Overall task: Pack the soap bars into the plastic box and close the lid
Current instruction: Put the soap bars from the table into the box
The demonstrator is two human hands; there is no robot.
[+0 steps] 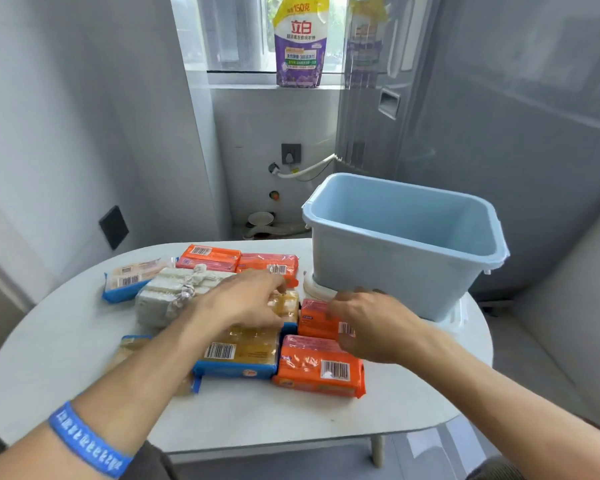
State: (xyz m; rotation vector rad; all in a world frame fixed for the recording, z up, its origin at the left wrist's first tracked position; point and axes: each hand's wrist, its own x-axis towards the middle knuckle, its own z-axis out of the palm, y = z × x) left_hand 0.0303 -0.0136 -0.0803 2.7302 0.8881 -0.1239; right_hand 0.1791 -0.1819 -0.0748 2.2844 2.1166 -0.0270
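An empty light blue plastic box [388, 271] stands open at the table's back right, resting on its white lid [317, 289]. Several wrapped soap bars lie left of it: orange packs [321, 367], yellow packs with blue edges [239, 355], and a white tied bundle [167, 294]. My right hand [371, 325] closes its fingers around a small orange soap pack [314, 318] that rests on the table. My left hand [248, 301] reaches over a yellow soap pack [286, 304], fingertips touching it; whether it grips is unclear.
The rounded white table [66, 358] has its front edge near me. A detergent pouch [300, 41] stands on the window sill behind. A grey appliance [499, 98] rises behind the box.
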